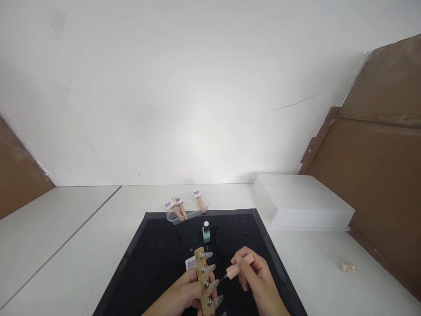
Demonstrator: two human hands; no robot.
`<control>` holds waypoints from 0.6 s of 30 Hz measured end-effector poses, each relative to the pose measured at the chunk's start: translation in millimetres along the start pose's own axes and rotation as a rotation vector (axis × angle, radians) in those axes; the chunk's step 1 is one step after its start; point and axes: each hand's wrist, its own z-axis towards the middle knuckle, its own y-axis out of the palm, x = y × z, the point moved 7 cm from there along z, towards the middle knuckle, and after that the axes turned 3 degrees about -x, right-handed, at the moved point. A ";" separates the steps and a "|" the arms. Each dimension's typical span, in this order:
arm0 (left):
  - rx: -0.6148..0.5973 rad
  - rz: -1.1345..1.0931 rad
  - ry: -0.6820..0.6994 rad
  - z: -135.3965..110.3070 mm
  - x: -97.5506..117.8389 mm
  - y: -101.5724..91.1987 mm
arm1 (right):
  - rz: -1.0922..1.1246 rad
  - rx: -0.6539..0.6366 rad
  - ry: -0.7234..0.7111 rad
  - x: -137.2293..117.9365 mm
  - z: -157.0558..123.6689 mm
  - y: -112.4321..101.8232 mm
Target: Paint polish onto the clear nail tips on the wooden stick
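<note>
My left hand (192, 287) is closed around a wooden nail-tip stand (199, 258), tilted upright near the bottom of the view. Several clear, pointed nail tips (209, 269) stick out from its right side on metal studs. Pinched in my right hand (255, 274) is a nail polish brush (233, 271) with a peach handle. Its dark bristle end points left, at or very near the tip of a middle nail; contact is unclear. Behind the stand, a white labelled bottle (190, 263) is partly hidden. Farther back stands a small teal bottle (206, 235) with a white cap.
A black mat (154, 259) lies under the hands on the white table (82, 245). At its back edge, a clear tray (177, 220) holds three peach-handled polish bottles. To the right sit a white plastic box (305, 206) and small cream rings (347, 267), beside a cardboard panel (371, 175).
</note>
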 end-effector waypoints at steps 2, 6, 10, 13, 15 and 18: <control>-0.005 0.000 0.005 0.7 -1.3 -0.6 | 0.005 0.005 -0.002 0.0 0.3 -0.5; -0.014 0.003 0.012 1.4 -3.2 -1.4 | 0.016 0.005 0.006 2.5 2.0 -1.1; -0.017 -0.001 0.010 1.2 -2.8 -1.3 | 0.042 -0.013 0.010 5.4 3.8 -1.2; -0.017 -0.001 0.009 0.6 -3.0 -1.2 | 0.051 -0.012 0.005 6.1 4.0 -1.8; -0.015 0.001 0.011 0.4 -3.4 -1.6 | 0.050 -0.012 0.006 6.6 3.5 -1.8; -0.016 0.002 0.014 1.0 -3.4 -1.8 | 0.051 -0.013 0.012 7.0 2.0 -1.5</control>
